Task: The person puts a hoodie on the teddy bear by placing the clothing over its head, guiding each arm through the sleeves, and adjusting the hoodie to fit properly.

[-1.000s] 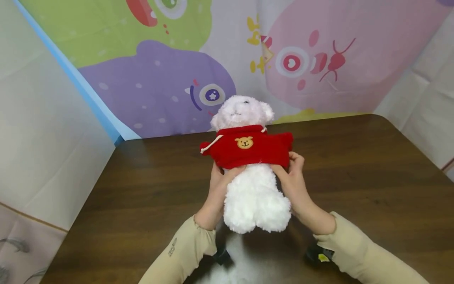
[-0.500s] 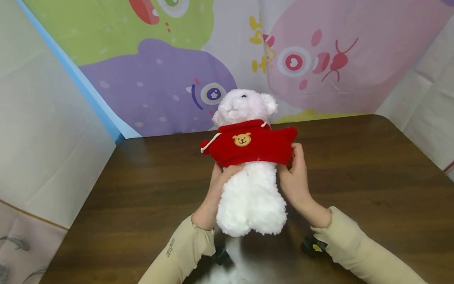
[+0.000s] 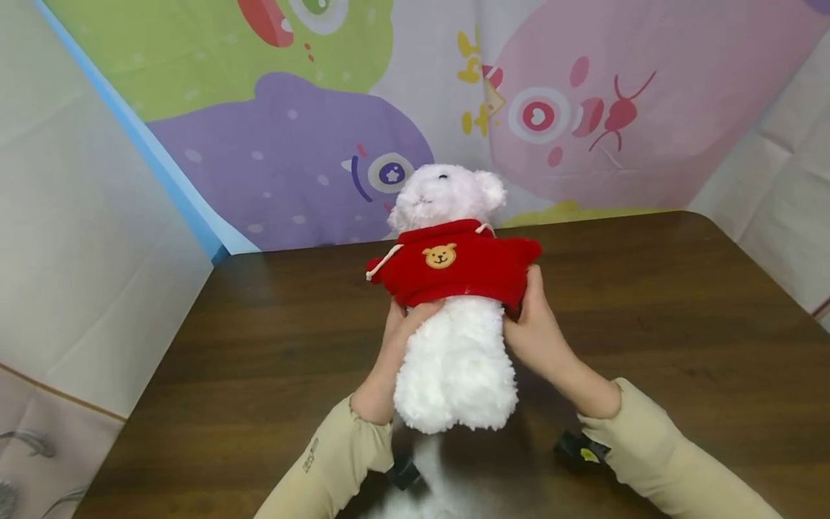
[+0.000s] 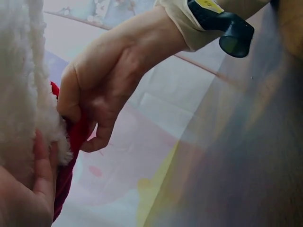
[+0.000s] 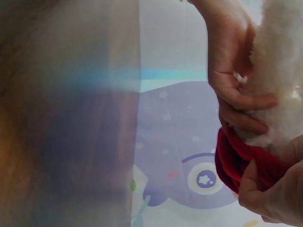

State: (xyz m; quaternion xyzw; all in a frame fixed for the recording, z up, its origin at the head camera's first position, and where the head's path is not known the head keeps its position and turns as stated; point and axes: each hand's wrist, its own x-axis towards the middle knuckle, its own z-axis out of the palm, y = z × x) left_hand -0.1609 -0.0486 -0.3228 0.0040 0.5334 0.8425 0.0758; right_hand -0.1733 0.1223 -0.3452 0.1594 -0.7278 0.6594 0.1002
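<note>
A white plush teddy bear [image 3: 454, 360] tilts back in the middle of the head view, legs toward me. It wears a red hoodie [image 3: 483, 270] with a bear-face patch [image 3: 439, 256] and pale drawstrings. My left hand [image 3: 397, 346] holds its body at the side just under the hem, thumb on the front fur. On the other side my right hand [image 3: 540, 335] pinches the hoodie's lower edge. In the right wrist view, the red cloth [image 5: 232, 156] bunches between finger and thumb. The bear's back is hidden, as are some left fingertips in the head view.
The dark wooden table [image 3: 648, 339] spreads under the bear and both arms. Behind stands a cloth backdrop [image 3: 292, 158] with cartoon figures, and a pale panel [image 3: 71, 216] rises at the left. Black wrist devices [image 3: 580, 450] sit under both sleeves.
The bear has shifted slightly up and its legs have swung a little left. My right thumb has left the front fur, and that hand has changed its hold at the hoodie's lower edge.
</note>
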